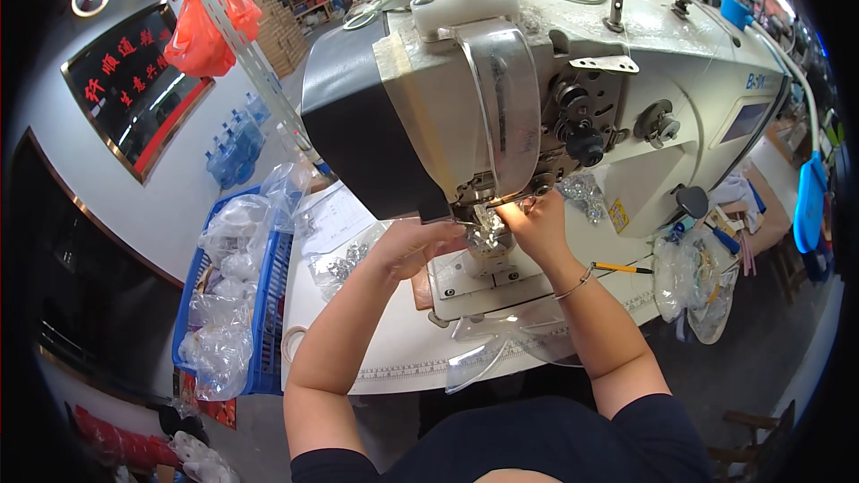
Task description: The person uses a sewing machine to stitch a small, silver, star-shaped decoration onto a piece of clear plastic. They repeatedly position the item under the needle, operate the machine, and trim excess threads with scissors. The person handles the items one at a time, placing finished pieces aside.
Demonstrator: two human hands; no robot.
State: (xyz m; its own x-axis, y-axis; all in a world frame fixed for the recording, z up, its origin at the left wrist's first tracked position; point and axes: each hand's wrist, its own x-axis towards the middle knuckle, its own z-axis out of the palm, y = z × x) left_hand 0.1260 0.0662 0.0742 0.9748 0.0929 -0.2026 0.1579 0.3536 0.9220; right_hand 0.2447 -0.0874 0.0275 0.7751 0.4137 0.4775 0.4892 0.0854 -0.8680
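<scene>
A large white industrial sewing machine fills the middle of the view. Under its needle area lies a shiny silvery piece, lit by a small lamp. From the left, my left hand reaches in with thumb and forefinger pinched together near that piece. On the other side, my right hand is bent in close to the needle, its fingertips partly hidden by the machine head. What either hand pinches is too small to make out. Small silvery pieces lie in heaps at the left and behind my right hand.
A blue basket of clear plastic bags stands left of the white table. Clear plastic sheeting lies over the front edge. A yellow pen is beside my right wrist. More clear bags are at the right.
</scene>
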